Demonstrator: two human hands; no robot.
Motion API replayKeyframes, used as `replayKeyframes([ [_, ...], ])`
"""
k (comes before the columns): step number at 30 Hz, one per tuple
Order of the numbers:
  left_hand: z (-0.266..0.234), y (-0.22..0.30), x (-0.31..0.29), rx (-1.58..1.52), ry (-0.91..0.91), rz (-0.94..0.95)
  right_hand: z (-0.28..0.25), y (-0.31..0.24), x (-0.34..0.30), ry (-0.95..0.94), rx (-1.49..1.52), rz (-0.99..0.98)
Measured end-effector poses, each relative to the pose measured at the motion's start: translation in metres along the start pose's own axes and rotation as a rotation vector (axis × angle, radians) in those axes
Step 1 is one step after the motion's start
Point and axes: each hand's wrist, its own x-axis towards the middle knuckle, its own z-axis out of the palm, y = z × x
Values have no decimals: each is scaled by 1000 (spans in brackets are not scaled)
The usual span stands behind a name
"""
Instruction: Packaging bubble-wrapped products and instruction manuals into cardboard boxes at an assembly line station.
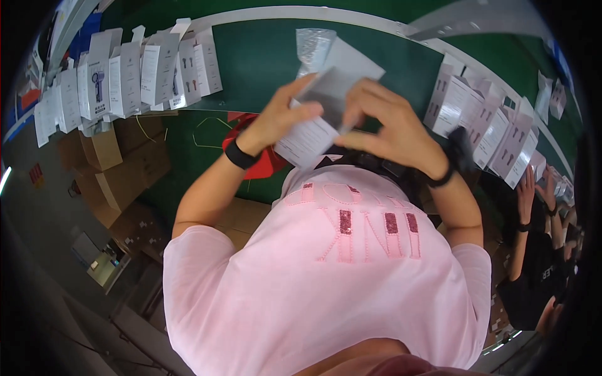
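Nearest to the camera is the pink shirt (326, 276) of the person, which fills the lower middle of the view. Above it the two hands meet over the green worktop (257, 62). The left hand (279, 116) has its grip closed on the left edge of a white folded box (313, 128); the thumb lies on top of a grey flat card (326, 94) that sits on the box. The right hand (392, 131) grips the right side of the same box, with the fingers curled over the card. One clear plastic bag (313, 47) stands up just behind the card. Each wrist carries one black band, so there are two.

On the worktop to the left lies a row of about ten white boxes (125, 75), overlapping each other. To the right is a second row of about seven similar boxes (483, 125). Below the left row three brown cartons (116, 169) are stacked near each other. One red thing (263, 160) lies under the left wrist, partly hidden. At the right edge another person (539, 250) in dark clothes raises two hands.
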Motion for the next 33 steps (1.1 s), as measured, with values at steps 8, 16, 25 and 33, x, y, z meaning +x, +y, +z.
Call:
replayKeyframes([
  [8,-176,-24,6,-724,52,-619,28,166,85,528,-236,776],
  [16,-192,-50,-1,-880,-69,-691,80,204,122,390,-631,892],
  [25,-173,-11,-43,-353,-319,-294,63,42,78,601,-124,346],
  [33,-100,43,-11,185,-377,762,72,-65,114,970,-404,113],
])
